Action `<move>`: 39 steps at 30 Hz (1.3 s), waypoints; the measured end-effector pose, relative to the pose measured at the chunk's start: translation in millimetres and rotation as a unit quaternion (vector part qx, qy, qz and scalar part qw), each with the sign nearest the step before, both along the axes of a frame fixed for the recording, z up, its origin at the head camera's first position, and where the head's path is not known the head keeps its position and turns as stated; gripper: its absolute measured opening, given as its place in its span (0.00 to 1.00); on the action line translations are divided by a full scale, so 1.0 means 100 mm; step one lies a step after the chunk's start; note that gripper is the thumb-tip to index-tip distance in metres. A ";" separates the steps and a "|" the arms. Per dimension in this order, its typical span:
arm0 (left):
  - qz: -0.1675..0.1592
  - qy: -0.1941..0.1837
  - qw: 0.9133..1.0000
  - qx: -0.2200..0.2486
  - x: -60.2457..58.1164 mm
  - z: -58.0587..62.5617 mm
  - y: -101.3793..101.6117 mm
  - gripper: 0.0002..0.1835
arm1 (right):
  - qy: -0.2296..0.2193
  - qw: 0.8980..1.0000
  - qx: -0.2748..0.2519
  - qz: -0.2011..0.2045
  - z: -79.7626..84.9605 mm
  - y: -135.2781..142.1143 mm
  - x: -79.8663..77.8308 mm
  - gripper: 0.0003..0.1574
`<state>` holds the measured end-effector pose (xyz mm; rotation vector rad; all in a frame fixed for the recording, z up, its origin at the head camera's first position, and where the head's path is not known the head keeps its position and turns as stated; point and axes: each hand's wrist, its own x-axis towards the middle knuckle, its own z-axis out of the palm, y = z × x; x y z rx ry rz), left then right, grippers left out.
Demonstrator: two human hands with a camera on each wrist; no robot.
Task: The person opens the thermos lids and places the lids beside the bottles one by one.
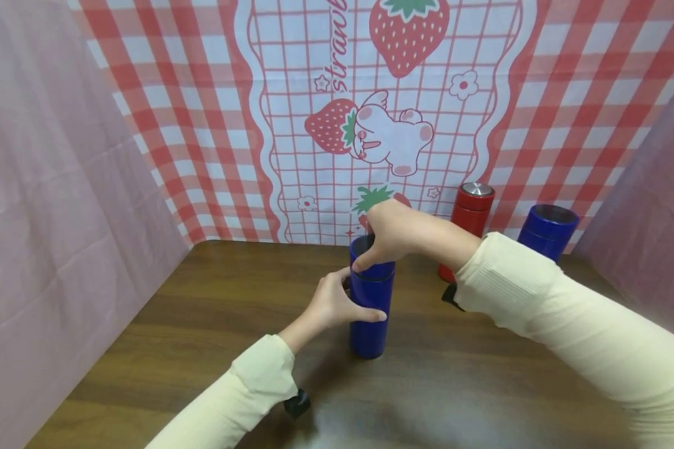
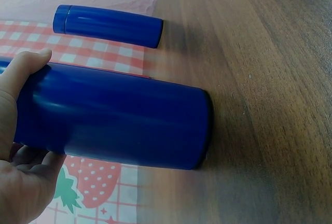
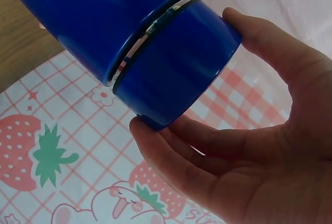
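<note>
In the head view a blue vacuum flask is upright in the middle of the table. My left hand grips its body from the left, thumb across the near side; the left wrist view shows these fingers around the blue wall. My right hand holds the flask's blue lid from above, thumb and fingertips on its rim. Between lid and body a slim gap shows shiny metal in the right wrist view. Whether the base touches the table or hovers just over it, I cannot tell.
A red flask with a silver-topped lid stands at the back right. Right of it is another blue flask, partly behind my right sleeve. The wooden table meets a strawberry-print cloth at the back and pink curtains at both sides.
</note>
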<state>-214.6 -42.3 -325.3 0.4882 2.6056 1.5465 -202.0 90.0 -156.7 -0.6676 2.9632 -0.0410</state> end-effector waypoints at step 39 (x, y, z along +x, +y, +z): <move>-0.003 0.041 0.999 0.012 0.02 -0.06 0.00 0.35 | -0.033 0.992 0.009 0.118 0.07 0.09 -0.01 0.31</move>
